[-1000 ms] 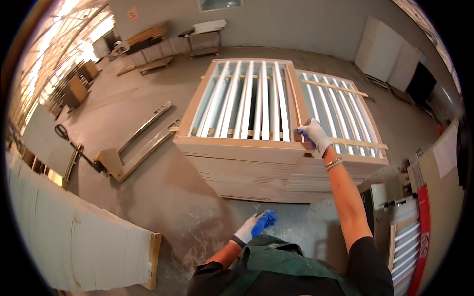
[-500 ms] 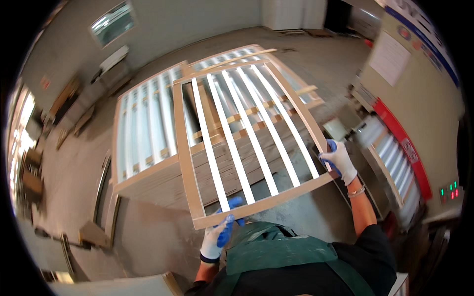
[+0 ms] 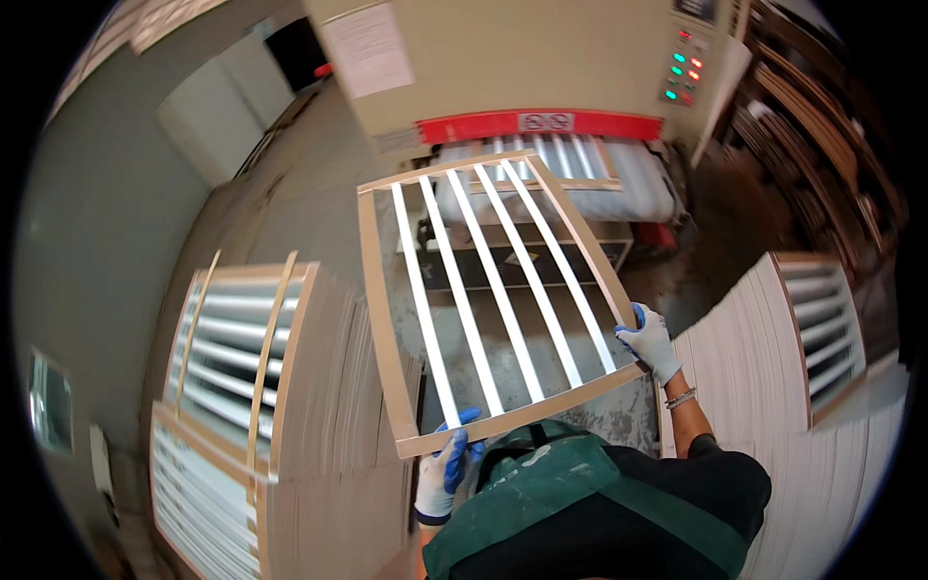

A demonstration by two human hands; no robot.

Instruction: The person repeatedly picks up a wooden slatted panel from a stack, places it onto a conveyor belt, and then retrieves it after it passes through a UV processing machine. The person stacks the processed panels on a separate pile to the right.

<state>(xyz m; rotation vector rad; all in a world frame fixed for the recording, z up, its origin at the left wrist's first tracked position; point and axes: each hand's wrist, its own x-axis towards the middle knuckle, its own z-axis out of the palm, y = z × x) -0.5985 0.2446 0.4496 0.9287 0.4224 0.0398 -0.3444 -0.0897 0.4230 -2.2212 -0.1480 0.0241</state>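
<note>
Between my gloved hands I carry a slatted frame [image 3: 522, 418] with a tan border and several white slats. My left hand [image 3: 446, 471], in a white and blue glove, is closed round the near rail close to its left corner. At the near right corner my right hand [image 3: 653, 345] grips the side rail, its blue palm side against the wood. The slatted frame is held in the air, its far end in front of a machine [image 3: 541, 58]. Parts of the fingers are hidden behind the rails.
Another slatted panel [image 3: 609, 174] lies on the machine's roller bed beneath a red bar [image 3: 464, 129]. Tall stacks of slatted panels stand left [image 3: 319, 387] and right [image 3: 744, 348] of me. Strips of wood [image 3: 271, 338] lie across the left stack. A control panel [image 3: 684, 68] has lit buttons.
I have turned to the right with the slatted frame still in both hands. The machine now lies ahead instead of at the right, and the panel stack that was ahead is at the left.
</note>
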